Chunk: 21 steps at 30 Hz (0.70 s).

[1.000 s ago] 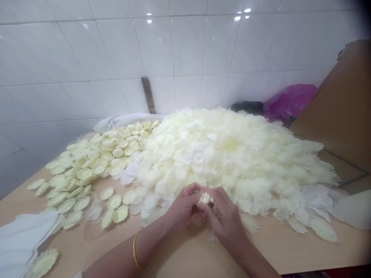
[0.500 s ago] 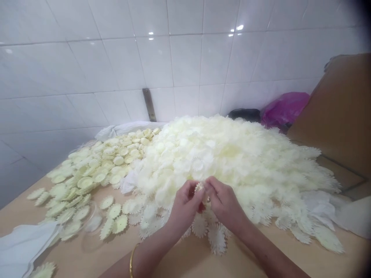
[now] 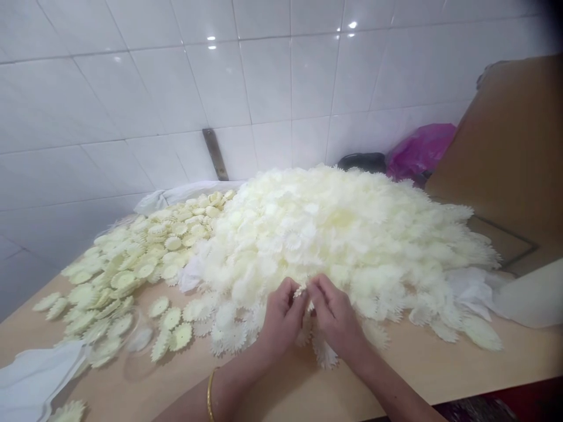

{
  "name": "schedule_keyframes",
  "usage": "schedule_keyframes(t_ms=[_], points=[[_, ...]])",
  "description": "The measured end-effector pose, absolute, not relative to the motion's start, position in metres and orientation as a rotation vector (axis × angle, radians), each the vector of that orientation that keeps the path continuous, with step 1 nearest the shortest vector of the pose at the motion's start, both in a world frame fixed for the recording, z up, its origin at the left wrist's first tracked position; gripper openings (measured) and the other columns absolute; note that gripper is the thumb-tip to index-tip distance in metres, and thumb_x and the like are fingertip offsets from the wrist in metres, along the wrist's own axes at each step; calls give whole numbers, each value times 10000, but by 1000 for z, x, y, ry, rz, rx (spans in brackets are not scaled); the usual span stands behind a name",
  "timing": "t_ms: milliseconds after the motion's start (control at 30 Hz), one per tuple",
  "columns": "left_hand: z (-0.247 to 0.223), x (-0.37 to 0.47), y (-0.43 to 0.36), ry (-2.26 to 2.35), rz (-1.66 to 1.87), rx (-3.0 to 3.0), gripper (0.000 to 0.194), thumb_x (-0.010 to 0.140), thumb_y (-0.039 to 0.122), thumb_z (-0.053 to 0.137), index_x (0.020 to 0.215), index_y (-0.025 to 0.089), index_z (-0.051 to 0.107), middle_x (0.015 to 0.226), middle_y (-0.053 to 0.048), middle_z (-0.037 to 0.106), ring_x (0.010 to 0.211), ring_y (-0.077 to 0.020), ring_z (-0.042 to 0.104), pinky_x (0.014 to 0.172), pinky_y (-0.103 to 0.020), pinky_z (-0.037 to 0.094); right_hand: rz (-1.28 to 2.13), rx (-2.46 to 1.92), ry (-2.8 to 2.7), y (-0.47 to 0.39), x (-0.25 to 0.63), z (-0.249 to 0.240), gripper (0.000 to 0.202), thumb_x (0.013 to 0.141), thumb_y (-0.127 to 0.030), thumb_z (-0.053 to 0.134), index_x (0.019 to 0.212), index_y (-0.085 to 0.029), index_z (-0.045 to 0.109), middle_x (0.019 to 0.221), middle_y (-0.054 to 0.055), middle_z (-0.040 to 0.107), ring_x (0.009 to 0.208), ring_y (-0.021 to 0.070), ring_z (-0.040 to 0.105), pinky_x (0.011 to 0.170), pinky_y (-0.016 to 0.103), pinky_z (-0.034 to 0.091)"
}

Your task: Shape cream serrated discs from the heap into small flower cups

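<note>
My left hand (image 3: pixel 285 316) and my right hand (image 3: pixel 333 313) meet at the front of a large heap of pale, scalloped flower-shaped pieces (image 3: pixel 281 234). Between the fingertips of both hands is a small pale flower piece (image 3: pixel 299 291), mostly covered by the fingers. Both hands are closed in a pinch on it. Below the hands, more loose flower pieces (image 3: pixel 325 353) lie on the table (image 3: pixel 281 387). A gold bangle (image 3: pixel 210 395) circles my left wrist.
A second pile of thicker, yellower scalloped discs (image 3: pixel 127 278) spreads to the left. White sheets (image 3: pixel 39 375) lie at the left front. A brown cardboard box (image 3: pixel 505 152), a purple plastic bag (image 3: pixel 420 151) and a black object (image 3: pixel 363 162) stand behind at right, near the tiled wall (image 3: pixel 264 76).
The view has shifted slightly, showing the table's front edge at lower right. My hands have drawn closer together around the flower piece, which shows less now.
</note>
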<state>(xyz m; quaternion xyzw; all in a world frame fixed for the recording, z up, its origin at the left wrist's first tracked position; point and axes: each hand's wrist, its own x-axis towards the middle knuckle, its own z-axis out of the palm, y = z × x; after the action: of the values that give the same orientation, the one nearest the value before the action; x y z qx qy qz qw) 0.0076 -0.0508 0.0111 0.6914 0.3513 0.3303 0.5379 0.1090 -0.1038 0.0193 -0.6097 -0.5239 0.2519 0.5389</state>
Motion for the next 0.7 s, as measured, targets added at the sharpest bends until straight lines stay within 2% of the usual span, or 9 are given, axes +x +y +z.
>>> schedule_keyframes(t_ms=[167, 333, 433, 533, 600, 700], points=[[10, 6, -49, 870, 783, 1547, 333, 775, 455, 489, 623, 189, 357, 430, 83, 330, 368, -50, 343, 381, -172, 259, 602, -1397, -1277, -103, 104, 12, 217, 902, -329, 303, 774, -191, 411, 604, -29, 448, 534, 108, 428, 498, 214, 361], [9, 9, -48, 883, 772, 1571, 396, 790, 503, 424, 575, 189, 314, 467, 72, 272, 373, -53, 349, 373, -182, 256, 446, -1453, -1291, -101, 104, 8, 277, 903, -317, 289, 662, -197, 356, 553, -40, 380, 466, 95, 359, 437, 206, 306], [17, 5, -50, 854, 792, 1740, 298, 804, 433, 446, 641, 185, 416, 488, 62, 325, 425, -65, 357, 415, -196, 274, 322, -1508, -1292, -103, 110, 8, 273, 900, -317, 298, 678, -191, 394, 545, -39, 388, 461, 99, 370, 435, 207, 301], [36, -14, -54, 839, 956, 1954, 134, 805, 316, 484, 839, 190, 514, 542, 44, 423, 481, -82, 388, 465, -210, 313, 246, -1550, -1242, -109, 119, 11, 259, 891, -332, 335, 702, -187, 438, 517, -44, 386, 450, 101, 392, 435, 203, 312], [47, -40, -57, 911, 1154, 2086, 76, 802, 241, 487, 814, 191, 543, 600, 14, 500, 542, -98, 454, 521, -221, 361, 216, -1574, -1212, -115, 126, 11, 255, 881, -344, 362, 707, -186, 462, 507, -41, 395, 440, 101, 399, 425, 201, 317], [55, -94, -61, 1276, 1514, 2094, 47, 780, 203, 510, 749, 197, 545, 699, -14, 565, 660, -131, 524, 623, -246, 405, 133, -1621, -1168, -125, 133, 7, 246, 856, -374, 401, 750, -185, 518, 562, -7, 485, 474, 119, 453, 443, 212, 355]])
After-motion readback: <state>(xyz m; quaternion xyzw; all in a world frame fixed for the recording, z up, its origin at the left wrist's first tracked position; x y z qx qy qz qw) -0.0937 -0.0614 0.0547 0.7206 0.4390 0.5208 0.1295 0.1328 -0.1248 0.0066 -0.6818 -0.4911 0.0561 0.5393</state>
